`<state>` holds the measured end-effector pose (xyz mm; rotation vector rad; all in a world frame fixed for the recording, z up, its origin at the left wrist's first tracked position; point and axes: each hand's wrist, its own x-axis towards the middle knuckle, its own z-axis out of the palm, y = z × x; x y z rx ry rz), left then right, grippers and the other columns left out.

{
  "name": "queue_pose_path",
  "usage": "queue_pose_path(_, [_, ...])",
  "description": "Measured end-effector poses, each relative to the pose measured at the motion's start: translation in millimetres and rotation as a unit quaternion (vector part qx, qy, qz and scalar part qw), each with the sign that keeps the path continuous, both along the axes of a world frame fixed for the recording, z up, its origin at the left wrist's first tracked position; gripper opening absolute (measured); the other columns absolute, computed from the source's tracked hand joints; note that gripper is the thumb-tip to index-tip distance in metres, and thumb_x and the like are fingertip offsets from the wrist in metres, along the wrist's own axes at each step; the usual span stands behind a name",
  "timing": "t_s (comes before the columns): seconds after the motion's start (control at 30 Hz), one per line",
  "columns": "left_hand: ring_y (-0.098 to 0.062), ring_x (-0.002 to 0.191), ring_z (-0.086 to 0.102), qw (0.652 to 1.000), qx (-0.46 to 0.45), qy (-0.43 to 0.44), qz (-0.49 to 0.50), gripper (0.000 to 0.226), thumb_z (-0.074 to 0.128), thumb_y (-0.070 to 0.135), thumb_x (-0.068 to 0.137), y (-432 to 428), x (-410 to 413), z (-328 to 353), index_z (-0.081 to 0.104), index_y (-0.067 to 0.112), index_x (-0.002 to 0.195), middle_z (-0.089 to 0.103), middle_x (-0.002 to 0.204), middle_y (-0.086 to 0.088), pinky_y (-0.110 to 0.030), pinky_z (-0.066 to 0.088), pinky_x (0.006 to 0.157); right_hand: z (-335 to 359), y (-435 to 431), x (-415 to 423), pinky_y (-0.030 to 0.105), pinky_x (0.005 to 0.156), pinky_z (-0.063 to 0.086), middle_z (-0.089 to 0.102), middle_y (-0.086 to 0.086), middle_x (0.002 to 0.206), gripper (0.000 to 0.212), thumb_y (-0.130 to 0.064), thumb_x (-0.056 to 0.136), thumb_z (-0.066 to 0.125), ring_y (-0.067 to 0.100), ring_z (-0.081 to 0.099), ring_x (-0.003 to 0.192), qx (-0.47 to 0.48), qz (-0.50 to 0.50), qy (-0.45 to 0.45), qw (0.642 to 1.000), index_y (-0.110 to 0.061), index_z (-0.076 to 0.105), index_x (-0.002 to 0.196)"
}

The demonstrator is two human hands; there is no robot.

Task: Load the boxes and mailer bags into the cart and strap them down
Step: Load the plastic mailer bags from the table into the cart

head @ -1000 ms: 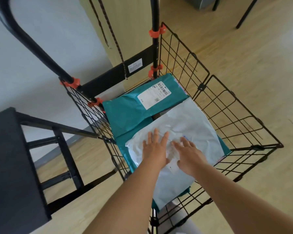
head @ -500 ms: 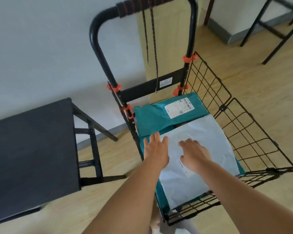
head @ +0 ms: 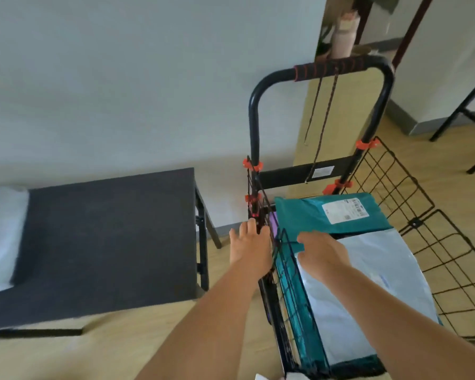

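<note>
Head view. The black wire-mesh cart [head: 422,242] holds two flat mailer bags. A teal mailer bag [head: 307,218] of smooth plastic, bearing a white printed label [head: 343,212], lies at the cart's handle end. A white mailer bag [head: 368,283], glossy and slightly creased, overlaps it on the near side.

The left hand [head: 251,245] is spread with straight fingers, its fingertips at the cart's left mesh wall, outside the basket and just beside both bags. The right hand [head: 321,250] rests on the white mailer bag's far corner, where it meets the teal one. Its fingers bend downward with the tips hidden, so a grip cannot be judged.

A braided cord [head: 325,119] hangs from the foam-wrapped tubular handle [head: 329,68]. Orange clips [head: 366,144] join the mesh to the frame. Left of the cart stands a matte dark counter [head: 107,242].
</note>
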<state>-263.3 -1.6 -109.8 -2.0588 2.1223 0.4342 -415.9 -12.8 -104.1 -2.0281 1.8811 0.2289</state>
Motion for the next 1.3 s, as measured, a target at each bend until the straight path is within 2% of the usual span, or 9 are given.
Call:
queue_pose_path(0.2, [-0.033,0.141,0.022,0.999,0.007,0.004,0.046,0.060,0.055,0.022,0.091,36,94,5,0.031,0.022,0.145,0.021,0.152,-0.013,-0.053,0.021,0.115,15,21,96,0.037,0.079,0.053,0.060,0.001,0.094,0.008,-0.014,0.089,0.049,0.023,0.060,0.093,-0.021,0.058,-0.012,0.998,-0.022,0.051,0.090])
queue_pose_path(0.33, [-0.033,0.141,0.021,0.996,0.017,0.012,0.086,0.060,0.055,0.024,0.093,65,156,1,0.028,0.022,0.146,0.019,0.154,-0.013,-0.053,0.021,0.116,19,39,164,0.034,0.077,0.046,0.059,0.003,0.112,0.018,-0.020,0.092,0.051,0.025,0.059,0.106,-0.013,0.123,0.013,0.992,-0.020,0.057,0.109])
queue_pose_path(0.43, [-0.033,0.142,0.021,0.993,0.016,0.023,0.113,0.062,0.056,0.033,0.095,90,203,-4,0.026,0.022,0.148,0.019,0.155,-0.012,-0.052,0.021,0.116,17,56,214,0.032,0.070,0.042,0.057,0.001,0.103,0.011,-0.021,0.092,0.053,0.022,0.058,0.100,-0.005,0.156,0.022,0.987,-0.019,0.055,0.103])
queue_pose_path(0.53, [-0.033,0.140,0.024,0.989,0.011,0.025,0.142,0.061,0.055,0.036,0.095,116,248,-10,0.027,0.022,0.147,0.020,0.154,-0.012,-0.050,0.024,0.115,13,75,259,0.030,0.078,0.047,0.059,0.001,0.117,0.027,-0.024,0.096,0.052,0.021,0.058,0.107,-0.007,0.180,0.011,0.984,-0.020,0.056,0.122])
queue_pose_path(0.63, [-0.031,0.139,0.025,0.984,0.007,0.032,0.175,0.060,0.055,0.038,0.095,140,291,-13,0.028,0.022,0.146,0.020,0.154,-0.011,-0.048,0.026,0.113,9,94,299,0.034,0.085,0.051,0.057,-0.001,0.121,0.033,-0.025,0.097,0.051,0.020,0.056,0.110,-0.007,0.200,0.009,0.980,-0.023,0.054,0.130])
queue_pose_path(1.03, [-0.028,0.135,0.032,0.941,-0.029,0.067,0.329,0.055,0.051,0.040,0.096,214,407,-15,0.031,0.022,0.144,0.031,0.148,-0.006,-0.039,0.031,0.107,2,132,424,0.030,0.074,0.050,0.060,-0.008,0.120,0.033,-0.031,0.098,0.050,0.015,0.059,0.102,0.001,0.251,-0.051,0.967,-0.027,0.054,0.130])
queue_pose_path(1.2, [-0.027,0.136,0.032,0.922,-0.033,0.089,0.375,0.055,0.050,0.038,0.097,222,450,-19,0.030,0.022,0.146,0.032,0.148,-0.005,-0.040,0.032,0.107,-3,135,475,0.035,0.082,0.054,0.061,-0.006,0.125,0.034,-0.032,0.098,0.051,0.017,0.061,0.106,0.040,0.249,-0.075,0.965,-0.028,0.053,0.132])
queue_pose_path(1.3, [-0.028,0.136,0.032,0.915,-0.040,0.090,0.391,0.057,0.049,0.038,0.097,217,481,-18,0.030,0.022,0.148,0.033,0.149,-0.005,-0.041,0.031,0.108,-6,125,506,0.033,0.079,0.054,0.063,-0.006,0.122,0.033,-0.033,0.099,0.051,0.017,0.061,0.103,0.052,0.244,-0.082,0.965,-0.028,0.053,0.132])
